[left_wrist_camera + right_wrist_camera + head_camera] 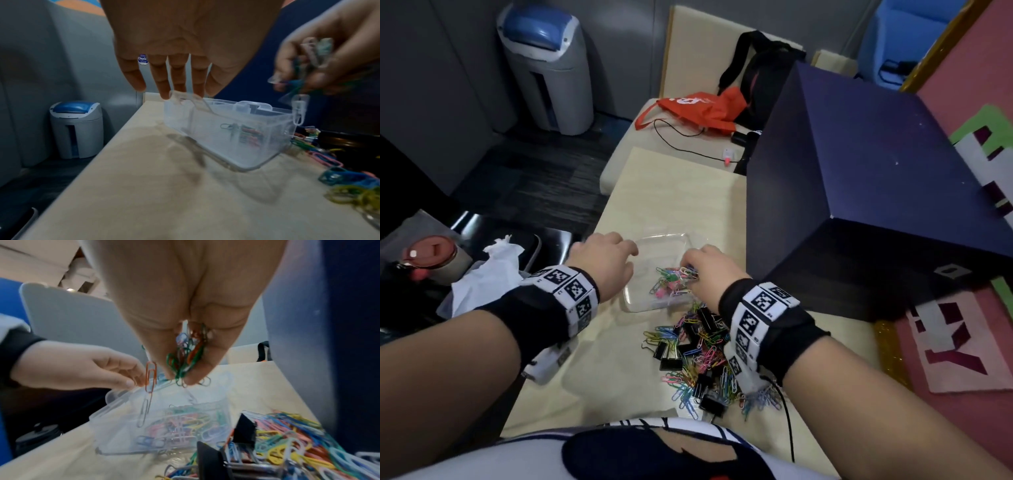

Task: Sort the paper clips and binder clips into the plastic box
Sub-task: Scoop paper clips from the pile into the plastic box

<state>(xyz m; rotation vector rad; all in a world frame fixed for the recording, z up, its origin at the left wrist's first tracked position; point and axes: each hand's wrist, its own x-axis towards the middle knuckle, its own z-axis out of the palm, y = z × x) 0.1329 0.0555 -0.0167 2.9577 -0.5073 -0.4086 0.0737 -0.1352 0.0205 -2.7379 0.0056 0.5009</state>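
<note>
A clear plastic box (pixel 635 301) sits on the pale table (pixel 671 192) with coloured paper clips (pixel 671 282) lying inside. My left hand (pixel 631 255) rests with straight fingers (pixel 164 87) on the box's left rim (pixel 185 99). My right hand (pixel 690 270) hovers over the box and pinches a bunch of coloured paper clips (pixel 189 356); an orange clip (pixel 151 379) dangles from the bunch over the box (pixel 115 415). A mixed pile of paper clips and black binder clips (pixel 698 353) lies just in front of the box, under my right wrist.
A large dark blue box (pixel 859 171) stands close on the right of the plastic box. An orange bag (pixel 698 109) and a cable lie at the table's far end. Tissue (pixel 489 270) and a cup (pixel 431 260) sit off the left edge. A grey bin (pixel 548 68) stands on the floor.
</note>
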